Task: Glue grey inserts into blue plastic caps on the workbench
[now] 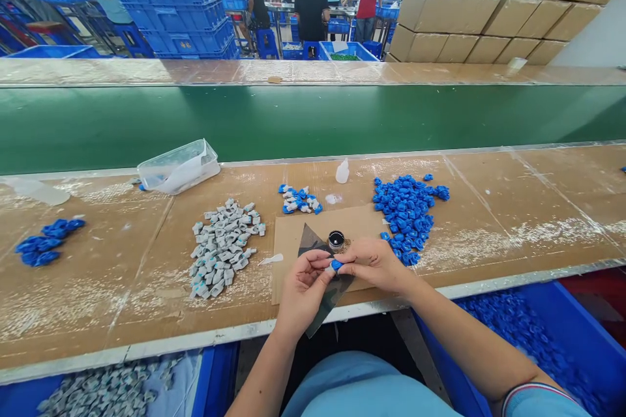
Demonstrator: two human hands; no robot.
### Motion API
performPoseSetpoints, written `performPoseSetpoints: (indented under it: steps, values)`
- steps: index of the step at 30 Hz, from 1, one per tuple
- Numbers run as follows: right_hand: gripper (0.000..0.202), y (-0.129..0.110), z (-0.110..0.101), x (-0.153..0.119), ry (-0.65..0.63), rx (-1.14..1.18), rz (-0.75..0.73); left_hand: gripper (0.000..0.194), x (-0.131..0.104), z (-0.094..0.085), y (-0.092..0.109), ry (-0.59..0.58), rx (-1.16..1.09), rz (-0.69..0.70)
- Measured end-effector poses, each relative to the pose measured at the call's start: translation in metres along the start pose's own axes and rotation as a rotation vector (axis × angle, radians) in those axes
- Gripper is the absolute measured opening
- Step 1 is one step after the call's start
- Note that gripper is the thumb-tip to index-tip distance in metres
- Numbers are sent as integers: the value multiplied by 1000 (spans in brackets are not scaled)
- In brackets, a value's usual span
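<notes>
Left hand [304, 290] and right hand [380, 265], fingers bent, together pinch one small blue piece [336, 264] near the front edge of the worktop [147, 320], between grey pile [223, 251] and blue pile [405, 214]

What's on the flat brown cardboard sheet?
Partly on the sheet lies a dark patterned triangular cloth; also there, a small round black-topped container. The left hand and right hand hide part; anything behind them can't be seen.

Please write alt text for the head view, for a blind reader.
A person's left hand and right hand hold a small blue piece over a brown cardboard sheet, between a heap of small grey pieces and a heap of blue pieces.
</notes>
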State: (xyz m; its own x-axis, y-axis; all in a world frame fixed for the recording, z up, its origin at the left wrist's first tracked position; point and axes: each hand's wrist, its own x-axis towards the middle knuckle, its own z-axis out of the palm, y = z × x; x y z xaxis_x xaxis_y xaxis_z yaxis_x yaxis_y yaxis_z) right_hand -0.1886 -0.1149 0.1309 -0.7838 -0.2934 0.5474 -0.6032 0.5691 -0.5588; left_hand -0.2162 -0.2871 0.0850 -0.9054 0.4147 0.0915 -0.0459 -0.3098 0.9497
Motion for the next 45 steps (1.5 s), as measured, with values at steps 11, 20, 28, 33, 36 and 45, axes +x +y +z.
performPoseSetpoints:
  steps: [11,20,28,33,36,45]
  values:
    - [19,3,-17,-11,16,-209,-15,45,12,-7,14,22,18,-152]
    - [20,6,-65,0,-434,-925,787,37,84,-37,30,343,236,-70]
    - [19,44,-59,-27,2,-749,346,29,63,-53,21,420,487,74]
    - [25,39,-59,-26,174,-471,326,24,25,-94,12,508,1147,325]
    - [25,32,-52,-20,161,-349,343,21,23,-110,10,472,1328,307]
    - [18,15,-29,4,88,-263,198,31,21,-95,14,492,1095,493]
